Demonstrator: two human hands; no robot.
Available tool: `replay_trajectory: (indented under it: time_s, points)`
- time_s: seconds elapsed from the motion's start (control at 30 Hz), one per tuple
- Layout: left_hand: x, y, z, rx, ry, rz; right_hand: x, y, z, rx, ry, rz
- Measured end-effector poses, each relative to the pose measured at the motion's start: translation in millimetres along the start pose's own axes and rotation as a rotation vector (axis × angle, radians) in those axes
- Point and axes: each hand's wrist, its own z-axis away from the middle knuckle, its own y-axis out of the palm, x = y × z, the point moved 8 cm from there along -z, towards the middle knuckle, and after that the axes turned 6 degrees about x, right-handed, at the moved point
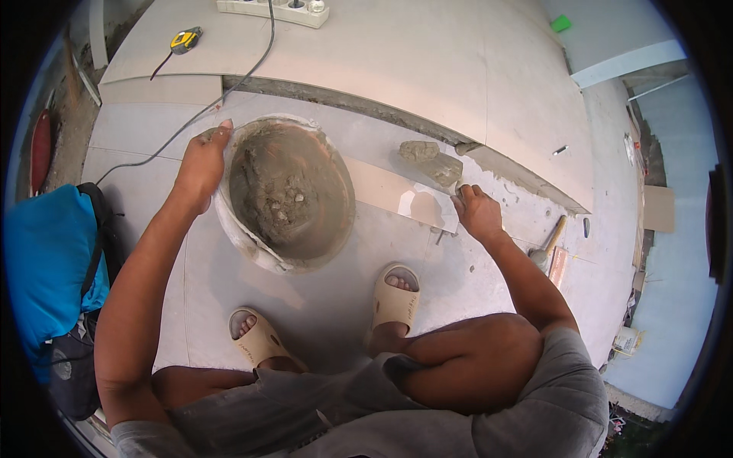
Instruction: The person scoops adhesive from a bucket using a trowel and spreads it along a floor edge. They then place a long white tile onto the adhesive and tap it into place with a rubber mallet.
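Observation:
A round bucket (336,179) of wet grey mortar (279,195) stands in front of my feet, tilted toward me, with lumps in the mix and a whitish crust on its rim. My left hand (205,164) is closed on the bucket's far left rim, thumb up. In my right hand (479,212), the fingers wrap the handle of a trowel (445,169), its blade pointing left and away from me. A lump of mortar (418,150) sits at the blade's far end. Beneath the trowel lies a beige tile strip (378,188) with a pale irregular patch at its right end.
Behind the bucket runs a raised tiled step (382,65) with a mortar-filled gap along its front. On it lie a yellow tape measure (185,40), a white power strip (309,14) and a dark cable (263,57). A wooden-handled mallet (546,248) is at right, a blue bag (53,259) at left.

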Motion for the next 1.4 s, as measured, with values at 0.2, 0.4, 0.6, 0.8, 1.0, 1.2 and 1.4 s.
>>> replay_trajectory:
  time_s: [0.2, 0.4, 0.6, 0.8, 1.0, 1.2, 1.4]
  points:
    - [-23.0, 17.5, 14.2, -0.013, -0.027, -0.050, -51.3, 12.9, -0.6, 0.069, 0.184, 0.066]
    - [-14.5, 6.0, 4.3, -0.026, -0.049, -0.134, -54.4, 8.3, -32.4, 0.175, 0.200, 0.094]
    - [-11.2, 3.5, 4.8, -0.031, -0.060, -0.121, -47.5, -30.6, -52.4, 0.229, 0.214, 0.150]
    - [-30.5, 14.6, 18.9, -0.030, 0.004, -0.145, -28.7, -62.9, -58.5, 0.235, 0.263, 0.223]
    - [-19.0, 6.1, 11.2, -0.029, 0.002, -0.146, -24.0, -92.7, -67.9, 0.270, 0.292, 0.255]
    - [-23.1, 8.1, 15.3, -0.057, -0.017, -0.148, -23.2, -113.1, -31.3, 0.201, 0.283, 0.253]
    - [-34.4, 19.4, 20.2, 0.018, 0.019, -0.146, 1.7, -106.8, -17.4, 0.452, 0.409, -0.020]
